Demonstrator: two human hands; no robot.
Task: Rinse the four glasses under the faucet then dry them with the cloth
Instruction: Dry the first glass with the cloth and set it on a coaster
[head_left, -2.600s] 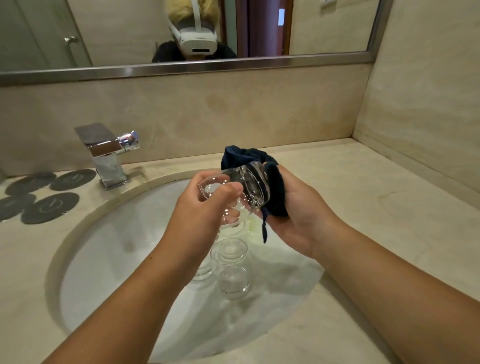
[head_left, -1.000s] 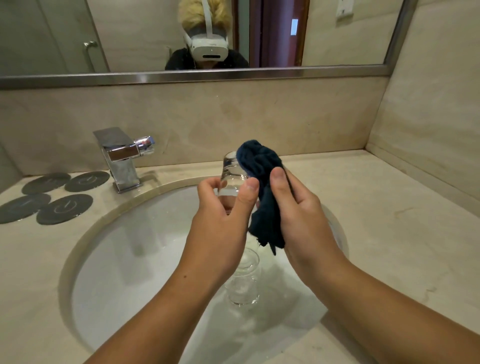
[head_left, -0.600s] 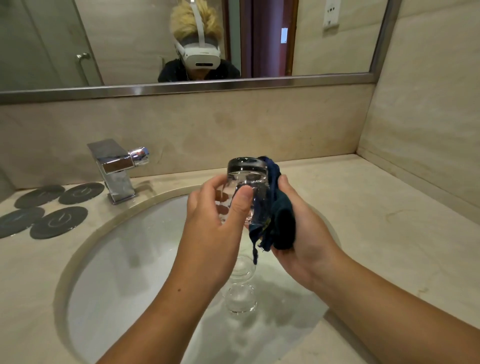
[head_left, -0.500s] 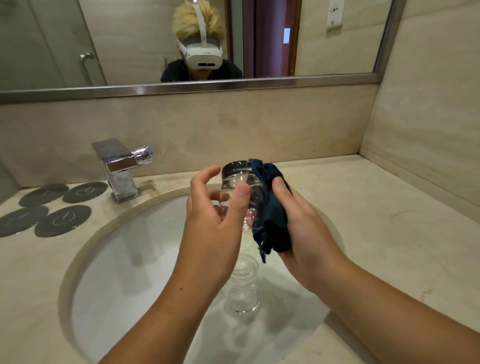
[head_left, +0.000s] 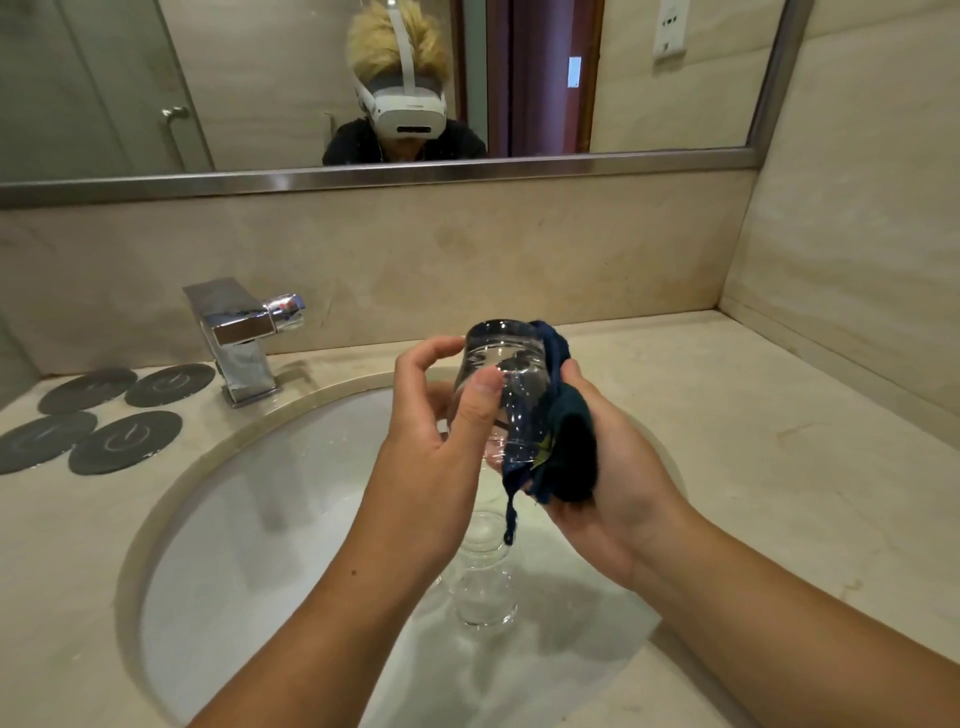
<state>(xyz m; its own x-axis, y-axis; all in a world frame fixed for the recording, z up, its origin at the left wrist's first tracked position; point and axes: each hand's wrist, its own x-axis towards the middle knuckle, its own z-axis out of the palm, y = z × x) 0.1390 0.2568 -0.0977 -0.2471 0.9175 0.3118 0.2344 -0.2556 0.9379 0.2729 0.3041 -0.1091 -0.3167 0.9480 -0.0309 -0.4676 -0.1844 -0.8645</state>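
Over the sink (head_left: 249, 545): the left hand (head_left: 431, 452) pinches 1 glass (head_left: 511, 384), thumb and fingers.
Right hand (head_left: 623, 493): curled round the cloth (head_left: 569, 441), pressing it on the glass.
Danger: the wet glass may slip and hit the glasses (head_left: 483, 592) below the hands.

Clear glossy glass (head_left: 506, 395), dark soft cloth (head_left: 569, 447), polished chrome faucet (head_left: 236, 340).
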